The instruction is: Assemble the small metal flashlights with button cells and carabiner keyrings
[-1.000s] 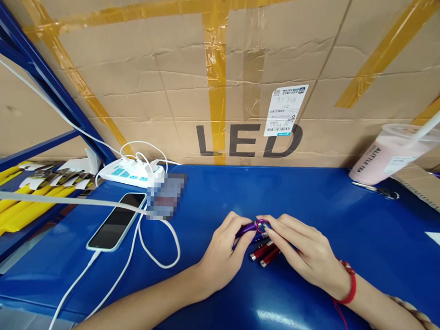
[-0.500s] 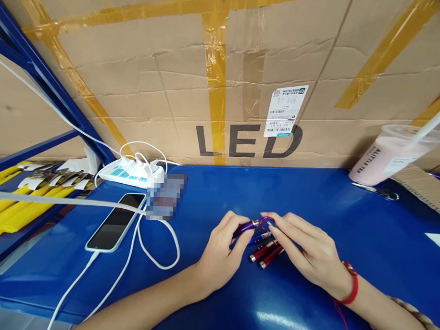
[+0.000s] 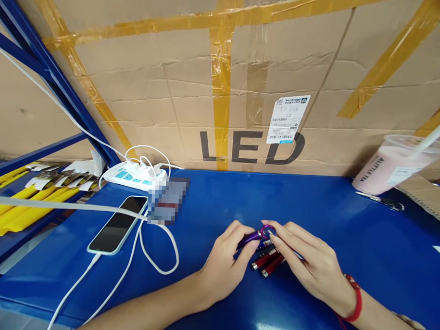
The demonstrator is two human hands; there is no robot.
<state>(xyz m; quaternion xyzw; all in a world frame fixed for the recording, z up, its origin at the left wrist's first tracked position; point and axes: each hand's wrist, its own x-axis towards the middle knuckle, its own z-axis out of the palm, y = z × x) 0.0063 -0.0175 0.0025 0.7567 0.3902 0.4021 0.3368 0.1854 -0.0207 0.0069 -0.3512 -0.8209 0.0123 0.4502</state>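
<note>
My left hand (image 3: 226, 256) is closed around a purple laser pointer (image 3: 249, 238), a slim metal tube held between thumb and fingers. Opposite it, my right hand (image 3: 305, 257) pinches a purple key ring (image 3: 267, 231). The ring sits against the laser pointer's right end; whether the two are linked I cannot tell. Below my fingers lie two red laser pointers (image 3: 269, 264) with silver ends, partly covered by my right hand. A blue laser pointer (image 3: 263, 244) shows behind them, mostly hidden.
A phone (image 3: 117, 225) lies at left on its charging cable, near a white power strip (image 3: 135, 175). At the back right a pink drink cup (image 3: 384, 166) stands by a key (image 3: 379, 199). A large cardboard box (image 3: 179, 101) lines the blue table's (image 3: 219, 198) rear edge.
The purple laser pointer and ring have come together at the tube's end, where a small gap showed before. The whole view has shifted slightly.
</note>
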